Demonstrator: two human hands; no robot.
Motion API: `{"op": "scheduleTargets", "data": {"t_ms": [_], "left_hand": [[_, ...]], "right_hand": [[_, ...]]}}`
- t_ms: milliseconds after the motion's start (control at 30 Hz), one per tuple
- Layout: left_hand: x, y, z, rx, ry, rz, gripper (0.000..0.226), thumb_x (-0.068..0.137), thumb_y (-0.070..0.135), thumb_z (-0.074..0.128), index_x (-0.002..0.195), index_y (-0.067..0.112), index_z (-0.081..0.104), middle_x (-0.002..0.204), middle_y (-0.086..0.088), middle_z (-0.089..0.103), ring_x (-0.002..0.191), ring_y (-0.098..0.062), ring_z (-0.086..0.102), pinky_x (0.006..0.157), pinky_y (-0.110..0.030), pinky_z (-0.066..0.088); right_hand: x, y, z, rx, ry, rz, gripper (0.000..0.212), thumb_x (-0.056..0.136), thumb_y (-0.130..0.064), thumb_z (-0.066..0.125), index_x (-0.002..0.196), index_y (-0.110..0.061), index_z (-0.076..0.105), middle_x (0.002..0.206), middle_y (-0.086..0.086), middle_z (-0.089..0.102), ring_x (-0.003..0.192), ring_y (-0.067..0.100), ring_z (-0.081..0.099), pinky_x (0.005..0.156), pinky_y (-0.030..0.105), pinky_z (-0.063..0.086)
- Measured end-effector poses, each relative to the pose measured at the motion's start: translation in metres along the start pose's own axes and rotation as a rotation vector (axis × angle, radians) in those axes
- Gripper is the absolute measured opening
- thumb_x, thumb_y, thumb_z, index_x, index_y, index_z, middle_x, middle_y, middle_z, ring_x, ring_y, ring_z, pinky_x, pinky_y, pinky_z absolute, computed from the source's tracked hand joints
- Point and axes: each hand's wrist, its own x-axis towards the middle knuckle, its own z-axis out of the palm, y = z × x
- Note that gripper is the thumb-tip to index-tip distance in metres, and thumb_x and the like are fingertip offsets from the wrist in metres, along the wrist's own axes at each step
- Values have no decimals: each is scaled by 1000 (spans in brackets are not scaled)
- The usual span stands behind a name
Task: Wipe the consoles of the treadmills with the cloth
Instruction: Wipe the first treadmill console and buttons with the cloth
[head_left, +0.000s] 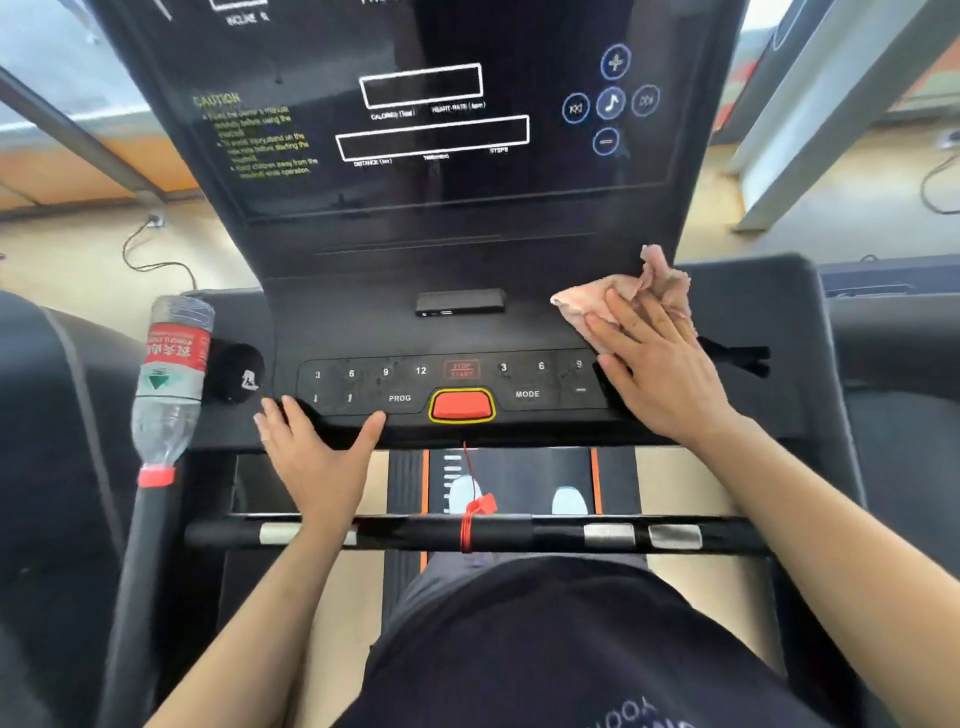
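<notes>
One cloth (587, 304), soft, light, probably bunches: right hand (660, 374) presses it flat on console (363, 322), fingers slightly spread; left hand (311, 452) braces the edge, fingers splayed.

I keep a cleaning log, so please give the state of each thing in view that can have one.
cloth: crumpled, pressed on the console's right side.
right hand: fingers straight, pressing the cloth.
left hand: open, resting on the console's front edge.
display: dark.
bottle: capped, lying tilted, cap toward the person.
button panel: speckled with marks.
safety clip: hanging by the handlebar.
</notes>
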Motion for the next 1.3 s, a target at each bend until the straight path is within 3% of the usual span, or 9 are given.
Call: {"op": "scheduleTargets", "data": {"t_ms": [167,300,433,533,600,700,933,1100,1300], "left_hand": [[-21,10,10,-26,100,77,88,88,45,78,153,1,40,164,-21,33,154,-41,24,126,-52,20],[-42,18,22,-55,124,118,79,86,39,82,148,5,48,158,-16,43,149,-38,31,122,-49,27],[-46,15,30,-68,130,113,81,84,42,83,147,4,48,159,-15,42,153,-35,27,123,-51,29],[-46,12,32,-69,152,114,82,84,43,83,146,3,49,158,-14,43,153,-35,27,123,-53,30],[-47,13,32,-76,151,107,81,84,43,82,147,4,48,160,-13,42,154,-33,26,124,-52,28],[-48,14,31,-86,139,98,81,85,43,81,148,4,48,161,-11,40,155,-31,24,126,-48,25],[-48,15,27,-76,139,96,81,83,46,82,146,7,49,159,-10,43,153,-33,27,119,-54,35],[-46,13,25,-46,138,104,84,83,62,75,144,10,51,155,-8,47,151,-32,31,111,-56,43],[-44,7,26,-47,125,122,86,81,69,65,144,11,52,155,-8,47,150,-33,32,114,-58,41]], "right_hand": [[-31,-5,7,46,132,84,51,101,-38,36,144,-22,58,156,13,48,148,40,36,123,55,19],[-44,-3,-3,150,174,72,48,102,-18,45,148,-31,51,146,8,54,134,49,38,110,65,39],[-45,17,-8,173,282,-157,46,100,-13,35,134,-13,66,125,10,65,108,36,47,104,64,41],[-43,31,6,128,195,-242,41,102,-25,48,137,-8,63,142,13,60,137,30,46,119,57,28],[-47,31,20,4,111,-203,56,106,-37,38,157,-14,37,166,10,30,156,31,19,126,51,16],[-46,14,33,-50,56,-39,66,106,-50,26,163,-19,16,171,15,6,158,36,-1,127,55,10],[-21,-23,25,-211,56,-19,60,95,-69,40,151,-47,40,169,11,23,150,55,11,121,65,-3],[-3,-44,30,-219,-7,-110,68,94,-75,34,155,-45,34,170,7,19,153,50,10,120,69,10],[4,-78,37,-229,-49,-254,76,94,-76,28,161,-40,20,172,3,12,155,48,7,119,70,9]]}}
